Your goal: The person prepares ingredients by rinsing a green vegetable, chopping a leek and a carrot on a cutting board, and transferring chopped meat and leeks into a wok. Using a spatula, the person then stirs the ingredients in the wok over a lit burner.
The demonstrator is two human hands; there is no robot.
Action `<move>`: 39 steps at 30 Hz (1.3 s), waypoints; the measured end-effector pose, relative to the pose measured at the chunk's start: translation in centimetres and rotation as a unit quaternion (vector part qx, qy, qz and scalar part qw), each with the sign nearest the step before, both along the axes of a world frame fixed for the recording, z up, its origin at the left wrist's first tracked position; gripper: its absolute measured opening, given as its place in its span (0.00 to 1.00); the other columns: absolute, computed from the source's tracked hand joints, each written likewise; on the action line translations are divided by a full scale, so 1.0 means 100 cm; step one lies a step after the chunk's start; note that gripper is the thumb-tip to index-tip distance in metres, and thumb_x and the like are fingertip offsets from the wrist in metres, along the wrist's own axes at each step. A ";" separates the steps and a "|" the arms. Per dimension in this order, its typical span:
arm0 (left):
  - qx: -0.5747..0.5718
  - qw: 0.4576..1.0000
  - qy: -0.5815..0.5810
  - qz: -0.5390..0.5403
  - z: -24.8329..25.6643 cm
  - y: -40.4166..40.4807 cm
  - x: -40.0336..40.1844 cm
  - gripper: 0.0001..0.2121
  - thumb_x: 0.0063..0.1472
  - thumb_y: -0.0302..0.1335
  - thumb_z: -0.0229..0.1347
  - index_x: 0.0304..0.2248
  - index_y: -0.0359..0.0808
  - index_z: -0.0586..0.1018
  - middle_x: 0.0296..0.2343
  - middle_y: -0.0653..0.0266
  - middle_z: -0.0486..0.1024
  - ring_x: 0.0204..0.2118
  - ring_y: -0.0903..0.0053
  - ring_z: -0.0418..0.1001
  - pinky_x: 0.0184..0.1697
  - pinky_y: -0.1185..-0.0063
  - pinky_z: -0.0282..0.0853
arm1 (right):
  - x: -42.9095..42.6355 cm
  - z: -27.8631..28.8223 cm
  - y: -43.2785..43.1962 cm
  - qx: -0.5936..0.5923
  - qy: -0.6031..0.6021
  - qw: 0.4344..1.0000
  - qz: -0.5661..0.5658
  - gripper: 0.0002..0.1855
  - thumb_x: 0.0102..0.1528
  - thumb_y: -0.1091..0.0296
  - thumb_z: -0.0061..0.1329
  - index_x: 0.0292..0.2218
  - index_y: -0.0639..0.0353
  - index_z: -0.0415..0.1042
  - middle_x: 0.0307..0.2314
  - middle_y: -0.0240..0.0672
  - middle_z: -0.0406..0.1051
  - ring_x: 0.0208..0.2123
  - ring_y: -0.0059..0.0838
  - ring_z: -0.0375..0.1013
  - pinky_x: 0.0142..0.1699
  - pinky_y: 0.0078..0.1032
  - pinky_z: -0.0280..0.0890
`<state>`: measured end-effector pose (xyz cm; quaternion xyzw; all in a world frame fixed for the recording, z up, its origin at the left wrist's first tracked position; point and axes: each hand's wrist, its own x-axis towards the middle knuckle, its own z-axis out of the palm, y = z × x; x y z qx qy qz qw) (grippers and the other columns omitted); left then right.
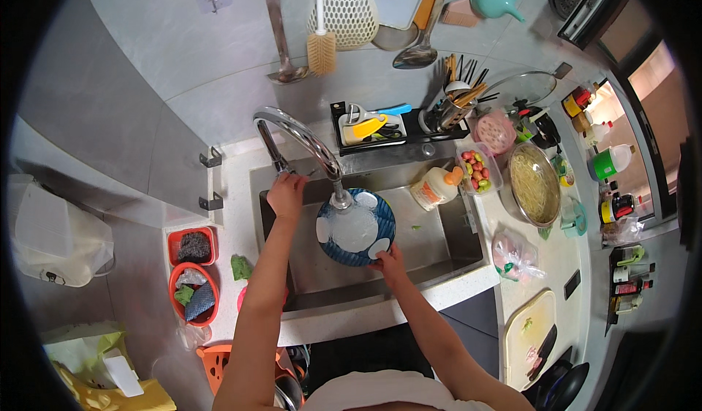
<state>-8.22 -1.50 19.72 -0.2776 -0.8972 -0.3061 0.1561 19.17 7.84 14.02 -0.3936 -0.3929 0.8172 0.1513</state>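
My right hand (pixel 390 264) grips the near right rim of a blue-and-white patterned dish (pixel 386 222), held above the basin of a stainless steel sink (pixel 323 276). Water fills the middle of the dish, under the spout of a chrome gooseneck faucet (pixel 296 128). At the faucet's base, my left hand (pixel 287 194) has its fingers closed around the handle, which they mostly hide. A pump bottle (pixel 433 189) with an orange top leans in the sink's back right corner.
Left of the sink are a red tub with a scouring pad (pixel 194 246) and a red bowl with cloths (pixel 198 304). To the right stand a plastic box of small fruit (pixel 476 171), a steel bowl of pale shreds (pixel 533 183), and a cutting board with a knife (pixel 543 350).
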 end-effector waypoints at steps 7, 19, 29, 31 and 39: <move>0.116 0.989 -0.067 0.055 -0.003 0.013 0.011 0.10 0.51 0.35 0.52 0.29 0.38 0.75 0.25 0.62 0.71 0.27 0.66 0.70 0.26 0.74 0.63 | 0.024 0.000 0.000 -0.019 0.007 0.999 -0.042 0.18 0.44 0.77 0.40 0.40 0.57 0.60 0.30 0.35 0.67 0.26 0.29 0.70 0.28 0.28 0.70; 0.247 0.645 -0.705 -0.162 -0.037 -0.003 0.200 0.20 0.55 0.33 0.49 0.48 0.40 0.63 0.27 0.69 0.70 0.25 0.84 0.68 0.24 0.84 0.68 | 0.116 0.029 0.011 -0.009 0.021 0.987 -0.159 0.20 0.44 0.79 0.38 0.41 0.55 0.61 0.29 0.34 0.68 0.22 0.27 0.70 0.24 0.24 0.70; 0.199 0.665 -0.674 -0.252 0.005 0.063 0.327 0.24 0.53 0.30 0.51 0.50 0.39 0.61 0.29 0.68 0.69 0.25 0.84 0.68 0.25 0.84 0.68 | 0.252 0.074 0.050 0.004 0.026 0.969 -0.245 0.15 0.44 0.81 0.37 0.37 0.60 0.61 0.26 0.34 0.67 0.17 0.24 0.68 0.24 0.25 0.71; 0.186 0.670 -0.668 -0.266 0.020 0.079 0.359 0.23 0.53 0.29 0.50 0.49 0.38 0.61 0.30 0.68 0.68 0.24 0.84 0.67 0.24 0.84 0.68 | 0.285 0.088 0.059 0.012 0.016 0.967 -0.254 0.15 0.45 0.80 0.36 0.37 0.60 0.61 0.25 0.34 0.67 0.18 0.24 0.68 0.25 0.25 0.71; 0.155 0.642 -0.688 -0.302 0.027 0.141 0.485 0.23 0.53 0.28 0.50 0.49 0.36 0.60 0.27 0.67 0.68 0.23 0.83 0.68 0.24 0.83 0.69 | 0.420 0.115 0.092 0.030 -0.008 0.954 -0.297 0.19 0.46 0.78 0.36 0.42 0.60 0.58 0.27 0.38 0.68 0.18 0.28 0.70 0.26 0.23 0.71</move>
